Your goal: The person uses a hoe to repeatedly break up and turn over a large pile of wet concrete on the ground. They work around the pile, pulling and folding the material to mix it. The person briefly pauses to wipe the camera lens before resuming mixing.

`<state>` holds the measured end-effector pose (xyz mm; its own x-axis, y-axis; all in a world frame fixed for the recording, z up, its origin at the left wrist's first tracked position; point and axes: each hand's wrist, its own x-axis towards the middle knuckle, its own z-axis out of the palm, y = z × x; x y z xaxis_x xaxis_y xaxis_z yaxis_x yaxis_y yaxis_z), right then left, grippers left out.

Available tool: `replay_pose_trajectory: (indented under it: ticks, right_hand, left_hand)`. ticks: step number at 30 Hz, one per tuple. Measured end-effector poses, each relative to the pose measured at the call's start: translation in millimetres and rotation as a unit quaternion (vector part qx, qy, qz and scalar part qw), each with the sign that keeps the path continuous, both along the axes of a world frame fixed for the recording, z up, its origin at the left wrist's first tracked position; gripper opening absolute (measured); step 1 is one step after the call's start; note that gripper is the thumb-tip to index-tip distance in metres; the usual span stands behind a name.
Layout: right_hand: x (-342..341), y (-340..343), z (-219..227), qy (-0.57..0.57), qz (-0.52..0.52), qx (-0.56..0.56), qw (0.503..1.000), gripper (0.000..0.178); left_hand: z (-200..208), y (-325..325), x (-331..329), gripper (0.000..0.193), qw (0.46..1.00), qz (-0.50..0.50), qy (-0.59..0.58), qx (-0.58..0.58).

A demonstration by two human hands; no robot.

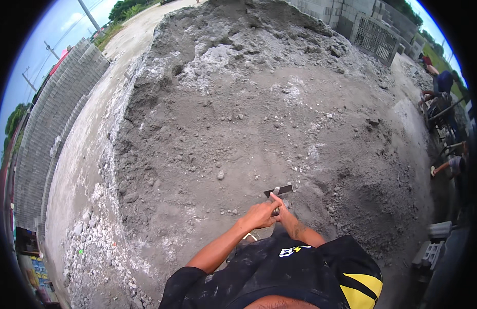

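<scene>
In front of my body, my two hands are close together. My left hand (261, 215) reaches in from the left with its fingers closed and pressed against the right hand; what they grip, if anything, is hidden. My right hand (282, 210) is closed around a tool with a narrow, dark, flat bar (285, 189) across its far end. A small pale piece shows at the middle of the bar. The rest of the tool is covered by my hands, so its kind is not clear. Beneath and beyond lies a wide grey heap of sand (238, 144).
A darker mound (372, 211) rises at right. Pale rubble (97, 242) lies along the left edge. Stacked blocks (63, 118) stand far left; a block wall (341, 15) is at the back. People (444, 82) work beside machinery at far right. Hollow blocks (432, 253) sit lower right.
</scene>
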<state>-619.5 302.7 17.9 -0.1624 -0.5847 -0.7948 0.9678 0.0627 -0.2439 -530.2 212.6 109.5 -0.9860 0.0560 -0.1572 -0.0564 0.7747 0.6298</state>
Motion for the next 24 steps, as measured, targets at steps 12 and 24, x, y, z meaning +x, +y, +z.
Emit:
replay_pose_trajectory:
  ticks: [12, 24]
  right_hand:
    - [-48, 11, -160, -0.101, 0.118, -0.065, 0.986, 0.047]
    - [110, -125, -93, -0.017, 0.540, -0.040, 0.841, 0.040]
  left_hand:
    - [-9, 32, -19, 0.043, 0.929, 0.272, -0.015, 0.249]
    - [90, 94, 185, 0.031, 0.358, 0.719, 0.328, 0.498]
